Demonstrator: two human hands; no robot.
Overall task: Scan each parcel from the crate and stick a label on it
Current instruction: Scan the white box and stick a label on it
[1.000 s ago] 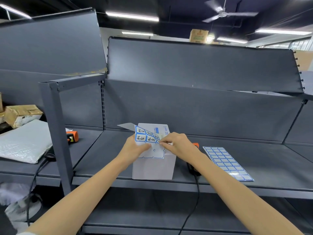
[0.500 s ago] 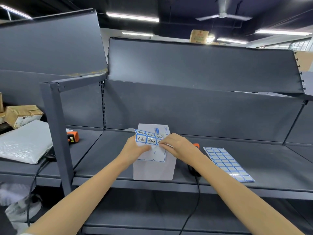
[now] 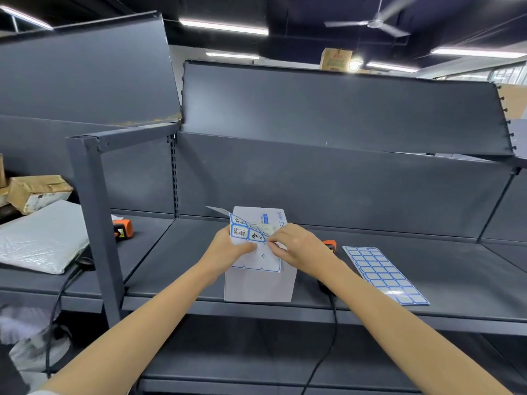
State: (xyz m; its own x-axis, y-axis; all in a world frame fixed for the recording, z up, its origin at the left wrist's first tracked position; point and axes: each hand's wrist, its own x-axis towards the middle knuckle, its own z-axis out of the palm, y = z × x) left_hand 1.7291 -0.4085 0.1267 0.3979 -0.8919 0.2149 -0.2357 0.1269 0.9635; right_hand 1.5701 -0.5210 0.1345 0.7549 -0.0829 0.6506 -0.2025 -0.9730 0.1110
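Observation:
A flat white parcel [image 3: 259, 286] lies on the grey shelf [image 3: 370, 303] in front of me. Above it my left hand [image 3: 228, 248] holds a partly used label sheet [image 3: 245, 232] with blue-framed handwritten labels, bent upward at its top. My right hand [image 3: 296, 245] pinches a label at the sheet's right edge. An orange scanner [image 3: 330, 245] lies just behind my right wrist, mostly hidden, its black cable [image 3: 330, 332] hanging over the shelf edge.
A full sheet of blank blue-framed labels [image 3: 383, 273] lies to the right on the shelf. On the left bay sit a silver bubble mailer [image 3: 40, 238], a second orange scanner [image 3: 122, 228] and a taped brown parcel [image 3: 37, 191]. A steel upright [image 3: 94, 223] divides the bays.
The sheet's top edge lay flatter half a second ago and is bent up again now. My right fingers stay at the sheet's right edge, working at a label. The parcel has not moved.

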